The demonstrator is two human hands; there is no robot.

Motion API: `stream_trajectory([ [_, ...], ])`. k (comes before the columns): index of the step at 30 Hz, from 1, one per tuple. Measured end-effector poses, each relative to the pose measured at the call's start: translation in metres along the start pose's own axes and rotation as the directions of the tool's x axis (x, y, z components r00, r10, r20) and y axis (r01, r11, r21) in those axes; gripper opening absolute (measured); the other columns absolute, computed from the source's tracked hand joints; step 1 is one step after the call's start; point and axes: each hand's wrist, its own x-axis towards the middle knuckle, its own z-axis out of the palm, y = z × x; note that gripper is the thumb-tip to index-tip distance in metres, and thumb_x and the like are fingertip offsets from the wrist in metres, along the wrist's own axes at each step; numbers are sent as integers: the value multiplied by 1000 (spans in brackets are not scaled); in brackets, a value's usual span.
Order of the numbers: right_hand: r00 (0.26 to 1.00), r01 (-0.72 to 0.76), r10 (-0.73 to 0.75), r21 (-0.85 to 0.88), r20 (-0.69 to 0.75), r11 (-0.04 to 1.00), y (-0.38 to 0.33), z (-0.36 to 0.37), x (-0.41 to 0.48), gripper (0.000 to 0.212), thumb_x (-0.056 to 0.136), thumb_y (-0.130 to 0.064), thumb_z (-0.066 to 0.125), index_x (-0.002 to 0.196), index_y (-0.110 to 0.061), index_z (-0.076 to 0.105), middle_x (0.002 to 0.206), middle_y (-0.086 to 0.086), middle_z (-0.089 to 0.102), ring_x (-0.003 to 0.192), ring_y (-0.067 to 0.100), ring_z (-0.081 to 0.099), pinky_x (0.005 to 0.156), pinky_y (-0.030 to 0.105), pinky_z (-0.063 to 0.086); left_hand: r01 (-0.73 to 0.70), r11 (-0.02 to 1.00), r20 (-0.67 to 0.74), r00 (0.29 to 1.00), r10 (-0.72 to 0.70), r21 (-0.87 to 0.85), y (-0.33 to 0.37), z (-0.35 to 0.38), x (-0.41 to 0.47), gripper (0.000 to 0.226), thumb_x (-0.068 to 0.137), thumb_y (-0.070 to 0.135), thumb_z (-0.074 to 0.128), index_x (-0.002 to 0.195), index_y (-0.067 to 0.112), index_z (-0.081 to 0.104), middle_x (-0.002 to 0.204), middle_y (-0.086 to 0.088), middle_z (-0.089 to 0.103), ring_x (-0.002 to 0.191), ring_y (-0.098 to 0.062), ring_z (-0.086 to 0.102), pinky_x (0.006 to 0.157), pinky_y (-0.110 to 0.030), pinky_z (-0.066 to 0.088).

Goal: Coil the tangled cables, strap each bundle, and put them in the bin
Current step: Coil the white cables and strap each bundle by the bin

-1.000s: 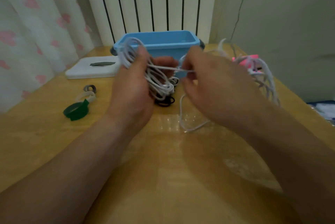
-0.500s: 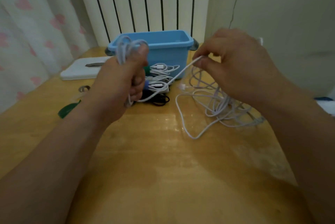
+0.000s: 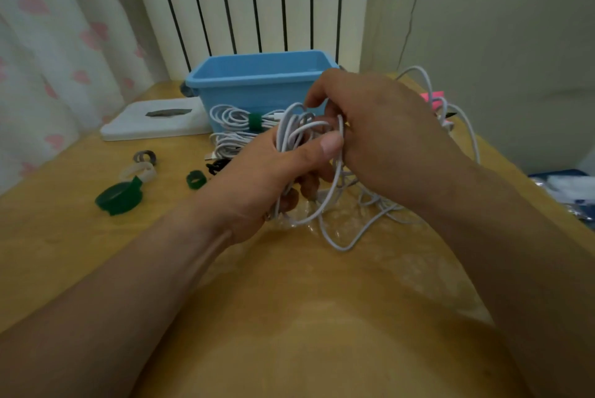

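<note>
My left hand (image 3: 270, 172) grips a coil of white cable (image 3: 297, 127), thumb pressed over the loops. My right hand (image 3: 380, 127) curls its fingers round the same cable at the top of the coil. Loose white cable (image 3: 341, 236) trails from the coil onto the table and loops up to the right behind my right hand. A white coiled bundle with a green strap (image 3: 256, 121) lies against the front of the blue bin (image 3: 257, 79). Another white bundle (image 3: 225, 143) and a black one (image 3: 215, 166) lie below it.
Left of my hands lie a green strap roll (image 3: 117, 195), a small green strap loop (image 3: 194, 179), a white loop (image 3: 138, 170) and a grey loop (image 3: 145, 157). A white flat box (image 3: 154, 121) sits beside the bin. Pink item (image 3: 433, 98) far right.
My right hand, which was drawing the cable out to the right, has come back to the coil in my left hand, adding a loop. My left hand has turned, thumb now on top.
</note>
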Motion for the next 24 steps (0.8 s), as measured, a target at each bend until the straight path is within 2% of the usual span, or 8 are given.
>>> stream_trajectory([
  [3, 998, -16, 22, -125, 53, 992, -5, -3, 1, 53, 76, -21, 77, 126, -20, 60, 110, 3, 62, 103, 28, 55, 77, 41, 42, 44, 992, 19, 999, -42, -115, 2, 6, -2, 34, 84, 58, 76, 91, 24, 72, 86, -3, 75, 64, -11, 56, 51, -22, 38],
  [6, 987, -108, 129, -200, 94, 974, -5, -6, 1, 73, 68, -17, 85, 134, -19, 52, 123, 6, 54, 108, 29, 52, 77, 39, 39, 65, 988, 42, 997, -60, -143, 6, 13, -4, 24, 91, 45, 76, 84, 22, 72, 84, -6, 75, 65, -15, 56, 52, -24, 35],
  [9, 988, -102, 123, -204, 93, 974, 1, 7, -1, 49, 83, -16, 76, 127, -21, 55, 122, 7, 56, 101, 31, 59, 73, 40, 44, 67, 995, 13, 998, -66, -77, 10, 17, -7, 21, 94, 33, 71, 86, 15, 65, 71, -7, 66, 61, -16, 53, 52, -25, 37],
  [12, 974, -195, 215, -211, 78, 958, 12, 6, 3, 13, 99, -28, 60, 111, -26, 62, 107, 1, 68, 98, 28, 65, 72, 39, 48, 72, 965, 25, 997, -68, -251, 22, -1, -12, 20, 101, 21, 64, 82, 15, 64, 60, -2, 44, 52, -14, 41, 47, -21, 34],
  [15, 938, -266, 294, -164, 184, 950, 24, -18, 18, 21, 98, -51, 62, 99, -32, 69, 90, -10, 73, 86, 13, 67, 74, 36, 53, 53, 864, 70, 997, -21, -501, 46, -32, -19, 22, 104, 22, 56, 84, 18, 65, 59, 7, 41, 51, -7, 38, 51, -21, 23],
  [18, 882, -193, 244, -163, 403, 968, 28, -33, 22, 21, 94, -56, 69, 92, -35, 69, 81, -14, 70, 79, 7, 66, 75, 33, 55, -68, 766, -22, 997, 70, -640, 76, -55, -29, 15, 102, 24, 48, 91, 18, 57, 56, 10, 40, 50, -2, 38, 50, -18, 22],
  [21, 848, -139, 241, -243, 471, 960, 28, -29, 9, 24, 96, -55, 68, 83, -36, 61, 83, -11, 63, 83, 15, 61, 69, 34, 49, -170, 747, -138, 985, 105, -643, 90, -66, -39, 13, 99, 24, 50, 90, 18, 56, 56, 9, 40, 50, -3, 38, 47, -15, 28],
  [24, 891, -245, 248, -57, 379, 968, 22, -31, -2, 41, 103, -48, 61, 73, -20, 57, 76, 1, 60, 72, 18, 58, 65, 38, 44, -146, 818, -178, 983, 54, -556, 87, -66, -46, 14, 102, 23, 50, 90, 17, 55, 60, 9, 43, 52, -5, 42, 45, -17, 29],
])
